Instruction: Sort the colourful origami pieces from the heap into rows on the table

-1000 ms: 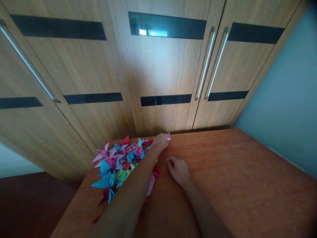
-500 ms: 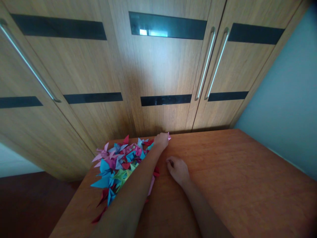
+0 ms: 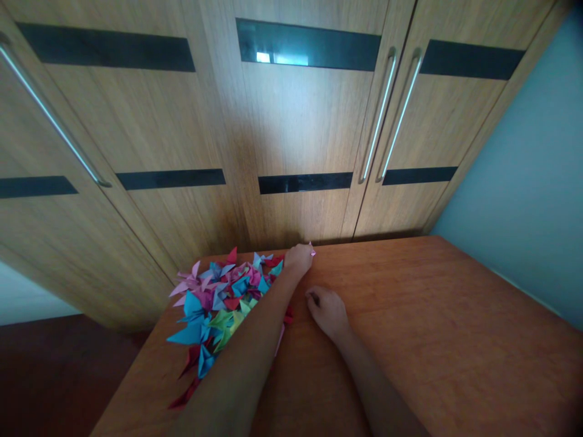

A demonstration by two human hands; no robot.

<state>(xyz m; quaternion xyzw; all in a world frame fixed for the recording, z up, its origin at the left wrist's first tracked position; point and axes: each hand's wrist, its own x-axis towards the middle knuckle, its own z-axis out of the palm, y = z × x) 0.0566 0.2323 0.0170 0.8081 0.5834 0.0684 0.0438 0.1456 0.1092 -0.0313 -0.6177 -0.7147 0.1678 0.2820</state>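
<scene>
Left forearm hides part of paper pile [image 3: 214, 303]. Left hand [image 3: 298, 257], frame centre, pinches pink paper bit [image 3: 312, 250]; right hand [image 3: 328, 312] curled loosely on table [image 3: 432, 315] just below.

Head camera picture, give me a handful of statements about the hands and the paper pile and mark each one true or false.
1. The left hand holds a small pink folded paper at its fingers. True.
2. The pile of folded papers lies right of the right hand. False: it lies to the left, beside and under the left forearm.
3. The right hand rests on the wooden table with nothing visible in it. True.
4. The pile is all one colour. False: it mixes blue, pink, red, green and purple pieces.
5. The cabinet doors behind the table stand open. False: they are shut, with long metal handles.
</scene>
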